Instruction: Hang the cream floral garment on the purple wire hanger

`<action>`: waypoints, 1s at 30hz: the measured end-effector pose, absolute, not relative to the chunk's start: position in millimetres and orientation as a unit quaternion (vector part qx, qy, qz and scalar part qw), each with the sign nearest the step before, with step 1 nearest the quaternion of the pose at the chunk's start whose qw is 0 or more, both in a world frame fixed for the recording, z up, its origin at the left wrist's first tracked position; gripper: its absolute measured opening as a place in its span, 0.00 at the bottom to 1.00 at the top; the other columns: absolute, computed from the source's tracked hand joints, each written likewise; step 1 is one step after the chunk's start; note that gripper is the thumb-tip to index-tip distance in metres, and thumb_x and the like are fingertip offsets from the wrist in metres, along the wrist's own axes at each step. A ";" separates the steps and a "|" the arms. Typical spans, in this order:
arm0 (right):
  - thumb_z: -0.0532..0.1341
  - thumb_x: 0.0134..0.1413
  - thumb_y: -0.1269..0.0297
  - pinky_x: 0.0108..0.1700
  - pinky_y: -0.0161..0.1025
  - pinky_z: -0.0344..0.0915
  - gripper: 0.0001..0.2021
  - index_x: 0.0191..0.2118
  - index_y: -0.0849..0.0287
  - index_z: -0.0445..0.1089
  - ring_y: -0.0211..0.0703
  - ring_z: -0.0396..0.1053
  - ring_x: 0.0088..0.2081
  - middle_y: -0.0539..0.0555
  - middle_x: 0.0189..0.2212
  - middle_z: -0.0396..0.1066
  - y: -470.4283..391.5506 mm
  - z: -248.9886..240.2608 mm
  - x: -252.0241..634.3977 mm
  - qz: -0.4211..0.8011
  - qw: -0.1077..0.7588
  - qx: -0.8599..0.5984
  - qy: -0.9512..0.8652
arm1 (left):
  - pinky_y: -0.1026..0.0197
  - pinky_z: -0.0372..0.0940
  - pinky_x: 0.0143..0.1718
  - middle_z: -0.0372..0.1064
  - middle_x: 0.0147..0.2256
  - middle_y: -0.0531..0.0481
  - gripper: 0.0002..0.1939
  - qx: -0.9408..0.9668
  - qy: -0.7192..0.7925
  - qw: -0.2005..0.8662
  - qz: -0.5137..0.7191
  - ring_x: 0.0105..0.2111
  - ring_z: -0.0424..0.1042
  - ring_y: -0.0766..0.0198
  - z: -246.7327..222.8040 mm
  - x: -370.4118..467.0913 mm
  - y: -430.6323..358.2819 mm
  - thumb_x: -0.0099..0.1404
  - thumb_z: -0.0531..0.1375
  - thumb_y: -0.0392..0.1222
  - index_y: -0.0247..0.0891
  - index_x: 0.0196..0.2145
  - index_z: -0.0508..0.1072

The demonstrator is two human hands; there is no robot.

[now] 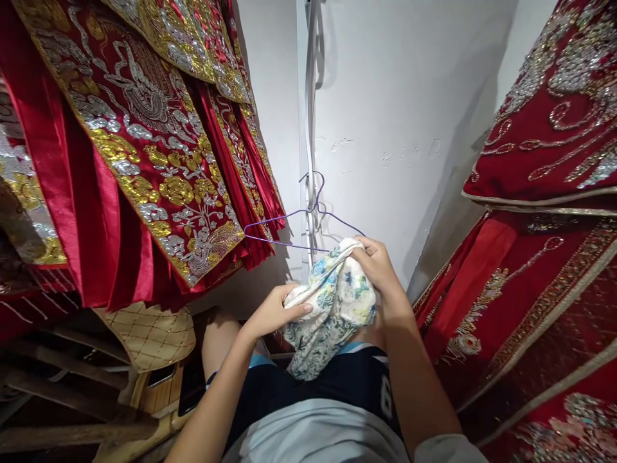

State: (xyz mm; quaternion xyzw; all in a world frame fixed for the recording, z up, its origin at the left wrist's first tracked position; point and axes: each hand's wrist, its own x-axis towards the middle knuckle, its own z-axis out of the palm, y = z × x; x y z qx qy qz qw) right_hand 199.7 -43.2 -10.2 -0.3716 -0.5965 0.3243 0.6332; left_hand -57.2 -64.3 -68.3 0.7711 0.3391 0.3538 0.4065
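Both hands gather a floral cloth under a wire hanger, between racks of red robes.

Red gold-and-silver embroidered robes (144, 148) hang leftward. The left hand (274, 312) pinches the white, blue-and-yellow flowered fabric's (332, 308) lower fold, while the right hand (378, 263) clasps its top just beside the thin purple wire hanger (303, 222), keeping the bundle bunched above the lap.

Both forearms reach forward from the near edge, bare to the wrists. Left hand (274, 313) sits lower, fingers curled in a pinch. Right hand (378, 263) higher and farther, fist closed, knuckles up.
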 end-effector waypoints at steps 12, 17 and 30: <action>0.64 0.45 0.58 0.53 0.43 0.63 0.17 0.42 0.57 0.77 0.48 0.71 0.48 0.55 0.44 0.76 32.7 -45.7 184.1 0.341 0.533 -0.383 -0.673 | 0.51 0.65 0.50 0.78 0.40 0.41 0.16 0.826 0.521 0.040 0.212 0.51 0.70 0.45 -54.5 -168.2 -47.5 0.63 0.54 0.47 0.39 0.31 0.80; 0.57 0.51 0.55 0.35 0.37 0.61 0.14 0.28 0.60 0.72 0.43 0.66 0.31 0.51 0.26 0.71 49.8 -57.8 188.2 0.304 0.475 -0.438 -0.700 | 0.45 0.63 0.56 0.74 0.53 0.42 0.24 0.795 0.582 0.043 0.169 0.57 0.67 0.43 -48.9 -166.8 -49.1 0.70 0.47 0.51 0.40 0.45 0.79; 0.58 0.49 0.58 0.25 0.36 0.42 0.19 0.17 0.54 0.49 0.34 0.46 0.22 0.45 0.17 0.44 8.5 -41.0 226.5 0.129 0.531 -0.526 -0.652 | 0.44 0.55 0.63 0.61 0.65 0.47 0.19 0.796 0.524 -0.033 0.303 0.62 0.58 0.46 -22.5 -119.8 -39.6 0.70 0.47 0.45 0.39 0.45 0.76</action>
